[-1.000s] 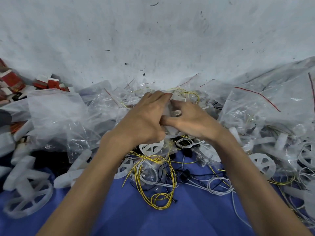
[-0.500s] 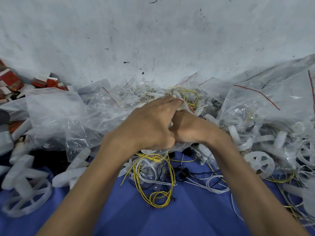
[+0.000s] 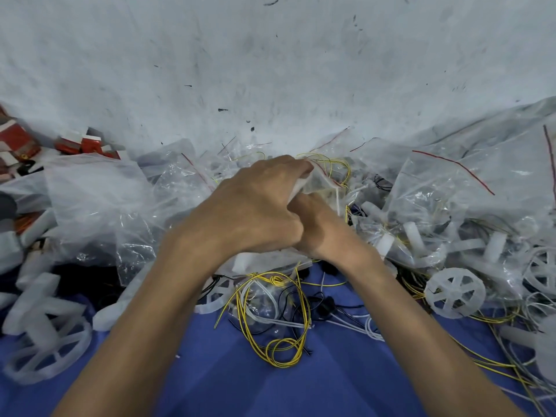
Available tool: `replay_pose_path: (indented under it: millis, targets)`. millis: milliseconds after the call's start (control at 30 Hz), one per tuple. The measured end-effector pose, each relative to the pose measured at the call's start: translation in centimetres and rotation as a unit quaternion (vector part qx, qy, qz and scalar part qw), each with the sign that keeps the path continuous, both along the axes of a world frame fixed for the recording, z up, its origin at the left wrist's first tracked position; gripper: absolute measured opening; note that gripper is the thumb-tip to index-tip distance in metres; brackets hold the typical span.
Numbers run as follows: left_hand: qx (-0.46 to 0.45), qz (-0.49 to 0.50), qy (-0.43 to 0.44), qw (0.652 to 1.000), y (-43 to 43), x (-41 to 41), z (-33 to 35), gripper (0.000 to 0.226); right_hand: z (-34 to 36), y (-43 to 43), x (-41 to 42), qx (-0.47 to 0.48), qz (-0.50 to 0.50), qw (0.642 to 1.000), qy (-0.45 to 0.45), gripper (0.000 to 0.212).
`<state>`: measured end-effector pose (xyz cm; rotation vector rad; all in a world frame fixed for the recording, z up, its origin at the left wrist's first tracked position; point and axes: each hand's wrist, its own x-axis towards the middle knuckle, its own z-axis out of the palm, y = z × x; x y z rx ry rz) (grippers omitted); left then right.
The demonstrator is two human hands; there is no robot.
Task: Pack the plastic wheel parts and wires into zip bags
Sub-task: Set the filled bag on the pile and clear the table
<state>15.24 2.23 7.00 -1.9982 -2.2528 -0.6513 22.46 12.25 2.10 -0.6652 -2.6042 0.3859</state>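
- Where the blue surface (image 3: 210, 386) runs left, a wheel (image 3: 45, 353) lies flat.
- Left grip (image 3: 255, 212): fingers curled over a zip bag (image 3: 322, 185), holding it above the centre pile.
- Yellow wires (image 3: 276, 314) lie loose on the surface below the hands.
- Right grip (image 3: 319, 230): pressed against the left; fingers hidden, cannot tell if closed.
- Second wheel (image 3: 454, 293) lies at right.

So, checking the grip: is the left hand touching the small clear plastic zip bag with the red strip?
Touching. In the head view the left hand curls its fingers over the clear zip bag at its red-striped edge.
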Motion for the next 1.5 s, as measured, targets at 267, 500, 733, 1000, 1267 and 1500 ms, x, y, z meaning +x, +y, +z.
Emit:
replay_pose_path:
  millis: [267,500,733,1000,1267,1500]
  targets:
    - [0.004,-0.005,-0.006,1.0,0.5,-0.7,-0.3,0.079,0.5,-1.6,0.7,-0.002,0.002,0.998,-0.06,0.024]
    - [-0.014,0.036,0.013,0.999,1.0,-1.6,-0.8,0.062,1.9,-0.5,1.5,-0.108,0.151,0.982,-0.035,0.007]
    - [-0.069,0.067,0.04,0.995,0.9,-4.2,-1.5,0.07,2.0,6.1,6.0,-0.131,-0.078,0.978,0.145,0.019]
    - [-0.174,0.064,0.055,0.981,1.1,-6.1,-2.3,0.087,-2.3,9.4,6.5,-0.081,-0.138,0.939,-0.305,0.077]
    - [-0.224,0.05,0.05,0.972,1.2,-7.1,-2.8,0.093,-3.1,9.8,6.8,-0.074,-0.121,0.943,-0.302,0.083]
    - [-0.233,0.051,0.069,0.969,1.3,-7.3,-2.8,0.091,-1.6,9.1,6.9,0.011,-0.213,0.949,-0.231,0.064]
